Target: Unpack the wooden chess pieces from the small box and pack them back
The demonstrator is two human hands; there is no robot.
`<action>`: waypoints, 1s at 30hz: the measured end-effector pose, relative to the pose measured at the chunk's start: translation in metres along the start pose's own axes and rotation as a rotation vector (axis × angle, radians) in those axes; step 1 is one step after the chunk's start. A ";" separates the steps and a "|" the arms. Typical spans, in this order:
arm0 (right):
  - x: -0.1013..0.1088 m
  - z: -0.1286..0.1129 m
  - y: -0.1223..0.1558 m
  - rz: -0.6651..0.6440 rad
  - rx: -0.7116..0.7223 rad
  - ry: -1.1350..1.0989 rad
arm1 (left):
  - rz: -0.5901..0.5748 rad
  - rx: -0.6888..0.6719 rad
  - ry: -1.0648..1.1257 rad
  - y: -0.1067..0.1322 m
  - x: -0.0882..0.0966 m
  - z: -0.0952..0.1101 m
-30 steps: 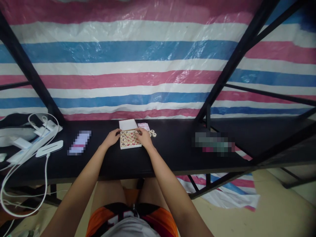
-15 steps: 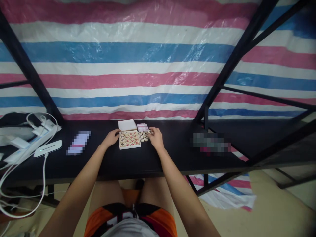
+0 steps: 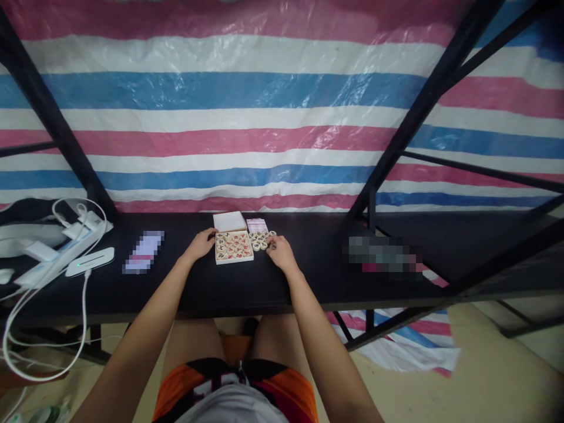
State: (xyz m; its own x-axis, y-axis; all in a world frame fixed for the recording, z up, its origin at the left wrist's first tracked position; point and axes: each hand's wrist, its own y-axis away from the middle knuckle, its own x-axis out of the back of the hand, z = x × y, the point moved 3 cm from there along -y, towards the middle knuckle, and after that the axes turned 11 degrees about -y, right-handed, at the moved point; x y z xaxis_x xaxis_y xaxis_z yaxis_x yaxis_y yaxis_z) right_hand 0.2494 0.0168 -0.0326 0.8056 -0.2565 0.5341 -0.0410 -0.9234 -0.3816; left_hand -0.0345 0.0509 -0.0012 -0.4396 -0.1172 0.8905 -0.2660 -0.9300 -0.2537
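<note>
A shallow white box filled with round Chinese chess pieces, marked in red and black, lies on the black table. My left hand has its fingers closed at the box's upper left corner, steadying it. To the right of the box, a cluster of loose pieces with black characters sits on the tabletop. Beside them my right hand pinches a Chinese chess piece between its fingertips. Behind the box is a white lid, and a pink-and-white printed card lies behind the loose pieces.
On the black table at left are a blurred phone, a white device and a power strip with tangled cables. A blurred object lies at right. Black metal posts rise before a striped plastic sheet.
My right hand has shifted slightly toward me at the loose pieces, and more of them show. My left hand stays at the box. The whole view has shifted slightly.
</note>
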 end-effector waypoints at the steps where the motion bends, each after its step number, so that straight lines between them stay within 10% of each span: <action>1: -0.001 0.000 0.001 -0.007 0.012 -0.004 | 0.000 -0.002 -0.003 0.000 0.000 0.000; 21: 0.003 -0.010 0.001 0.071 0.080 -0.068 | 0.003 -0.005 0.000 0.000 -0.001 -0.001; 30: -0.033 -0.091 0.033 -0.257 0.628 0.088 | 0.018 -0.019 0.011 0.000 -0.002 -0.002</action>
State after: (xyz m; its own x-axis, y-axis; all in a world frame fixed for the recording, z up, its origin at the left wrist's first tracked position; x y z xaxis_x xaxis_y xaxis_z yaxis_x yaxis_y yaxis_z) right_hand 0.1677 -0.0314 0.0053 0.6921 -0.0981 0.7151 0.5168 -0.6243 -0.5858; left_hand -0.0356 0.0521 -0.0035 -0.4541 -0.1298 0.8815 -0.2743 -0.9209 -0.2770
